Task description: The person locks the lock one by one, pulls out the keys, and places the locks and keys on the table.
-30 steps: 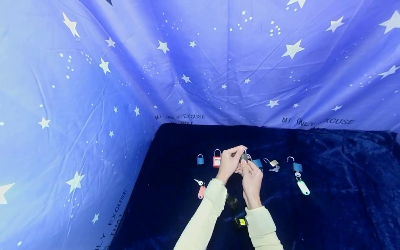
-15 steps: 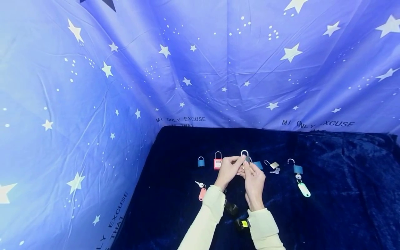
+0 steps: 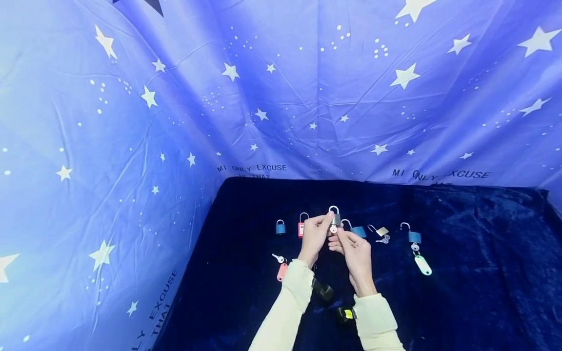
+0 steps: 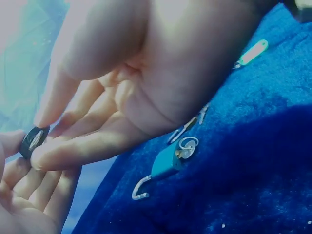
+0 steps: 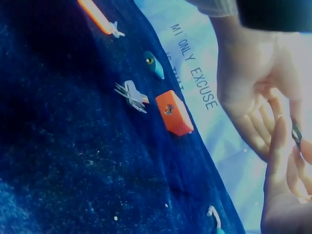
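Note:
A dark padlock (image 3: 335,220) with a silver shackle is held up above the navy cloth. My left hand (image 3: 312,238) pinches its body between thumb and fingers. A silver key (image 3: 333,228) sticks out of the underside. Just right of the key are the fingertips of my right hand (image 3: 357,253), its other fingers spread. In the left wrist view, right thumb and finger lie apart on either side of the dark padlock (image 4: 35,141). Only a sliver of the padlock (image 5: 296,135) shows in the right wrist view.
On the navy cloth (image 3: 474,273) lie a small blue padlock (image 3: 280,227), a red padlock (image 3: 301,229), a key with a red tag (image 3: 282,272), an open blue padlock (image 3: 358,231), a brass padlock (image 3: 382,231) with keys, and another open blue padlock (image 3: 414,237) with a pale green tag (image 3: 423,265).
The dark padlock has moved left and turned, bringing its key into sight. My right fingertips have shifted off its body, down beside the key, while the left hand keeps its pinch.

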The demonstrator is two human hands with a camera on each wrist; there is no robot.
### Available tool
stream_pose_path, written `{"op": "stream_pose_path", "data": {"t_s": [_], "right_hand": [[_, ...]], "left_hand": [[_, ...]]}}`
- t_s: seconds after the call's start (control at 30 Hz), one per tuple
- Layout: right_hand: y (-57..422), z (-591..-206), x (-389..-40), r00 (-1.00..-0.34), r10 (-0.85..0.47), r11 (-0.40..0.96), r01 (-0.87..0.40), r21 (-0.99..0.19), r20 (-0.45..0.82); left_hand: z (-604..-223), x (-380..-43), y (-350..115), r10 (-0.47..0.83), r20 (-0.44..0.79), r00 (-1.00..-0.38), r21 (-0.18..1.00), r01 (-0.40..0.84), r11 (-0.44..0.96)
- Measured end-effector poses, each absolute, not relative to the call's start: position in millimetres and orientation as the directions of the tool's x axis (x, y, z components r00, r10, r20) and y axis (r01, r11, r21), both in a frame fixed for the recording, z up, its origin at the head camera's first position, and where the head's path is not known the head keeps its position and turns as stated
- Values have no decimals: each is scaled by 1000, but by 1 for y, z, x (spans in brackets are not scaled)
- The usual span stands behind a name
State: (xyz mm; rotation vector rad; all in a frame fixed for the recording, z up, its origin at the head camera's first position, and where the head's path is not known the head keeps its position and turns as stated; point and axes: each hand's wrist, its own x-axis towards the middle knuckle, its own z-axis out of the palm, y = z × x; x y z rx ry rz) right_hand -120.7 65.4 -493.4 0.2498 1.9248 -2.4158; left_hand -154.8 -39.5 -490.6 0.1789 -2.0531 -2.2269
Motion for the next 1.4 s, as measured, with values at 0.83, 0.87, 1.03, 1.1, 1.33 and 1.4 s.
{"op": "stream_pose_path", "data": {"t_s": [0.83, 0.87, 1.03, 1.1, 1.33, 1.4], "right_hand": [[59, -492, -122, -990, 105, -228, 68, -971, -94], [58, -492, -122, -990, 108, -224, 65, -972, -91], [58, -495, -123, -990, 114, -206, 61, -977, -86], [58, -496, -123, -990, 116, -199, 59, -978, -83], [59, -497, -120, -990, 114, -146, 63, -987, -80], [60, -497, -118, -991, 100, -130, 76, -989, -89]], "left_hand": [[-492, -151, -40, -210, 15, -978, 992, 40, -116], [-492, -150, -41, -215, 11, -976, 993, 36, -116], [-492, -151, -40, -235, -39, -971, 991, -7, -132], [-493, -151, -39, -238, -51, -970, 991, -20, -133], [-493, -155, -39, -228, -62, -972, 977, -12, -214], [-492, -158, -41, -239, -51, -970, 970, 9, -243]]}}
